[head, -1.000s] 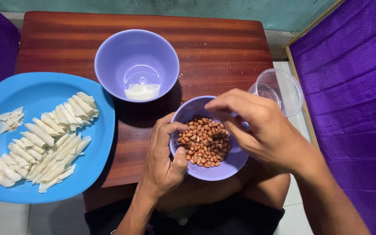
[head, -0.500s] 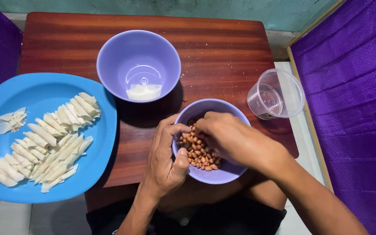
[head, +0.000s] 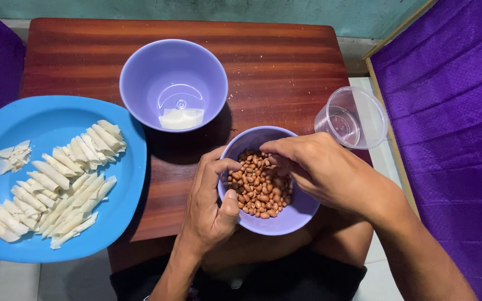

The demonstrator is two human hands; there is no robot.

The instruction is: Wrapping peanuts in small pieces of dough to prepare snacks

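My left hand (head: 210,203) grips the rim of the small purple bowl (head: 285,220) at the near edge of the counter (head: 285,67), and my right hand (head: 313,167), fingers curled, is picking among the peanuts (head: 258,189) inside, which needs a gentle pinch

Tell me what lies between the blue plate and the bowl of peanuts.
In the head view, the left hand gripping the peanut bowl rim, then bare wooden table up to the blue plate.
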